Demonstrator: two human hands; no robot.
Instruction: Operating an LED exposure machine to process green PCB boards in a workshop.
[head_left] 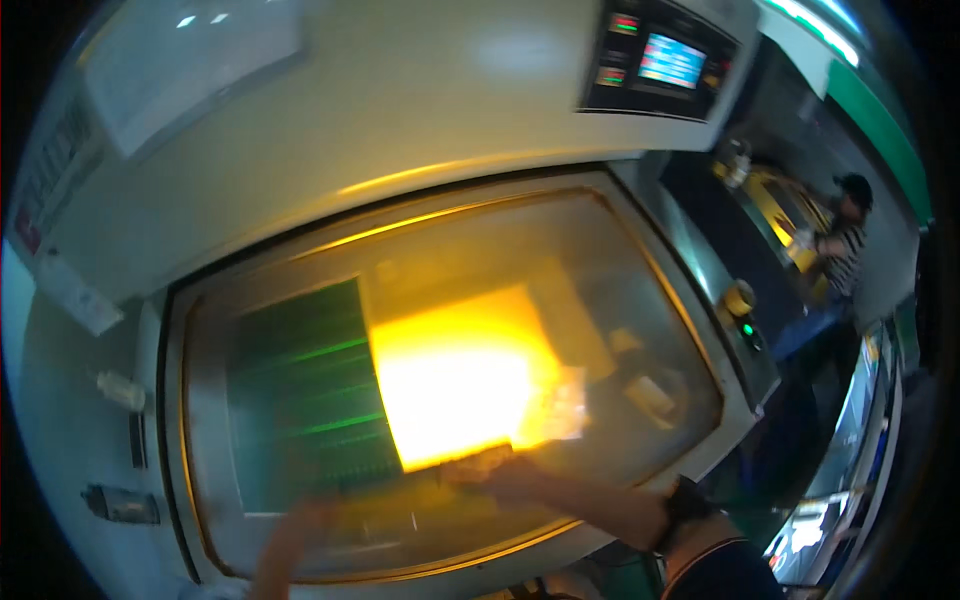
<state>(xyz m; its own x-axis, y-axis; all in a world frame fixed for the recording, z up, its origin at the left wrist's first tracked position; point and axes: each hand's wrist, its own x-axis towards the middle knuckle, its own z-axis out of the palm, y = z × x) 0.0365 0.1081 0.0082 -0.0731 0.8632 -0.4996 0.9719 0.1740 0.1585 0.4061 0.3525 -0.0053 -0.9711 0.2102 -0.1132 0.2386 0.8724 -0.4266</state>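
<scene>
A brightly lit yellow rectangle (pixel 455 375) glows in the middle of a large framed machine bed (pixel 640 270). Left of it lies a dark green panel (pixel 310 400) with brighter green stripes across it. My right hand (pixel 485 468) reaches in from the lower right to the near edge of the lit area. Blur and glare hide its fingers and anything they may hold. Close to the panel's near edge is my left hand (pixel 312 515), smeared by motion, so its grip does not show. A small pale sheet (pixel 568 403) lies at the lit area's right side.
A pale block-like item (pixel 652 402) sits toward the bed's right. Above the bed, the machine housing carries a control panel with a screen (pixel 672 60). Farther right, a person (pixel 845 245) works at another lit station. A button box (pixel 748 330) stands beside the bed.
</scene>
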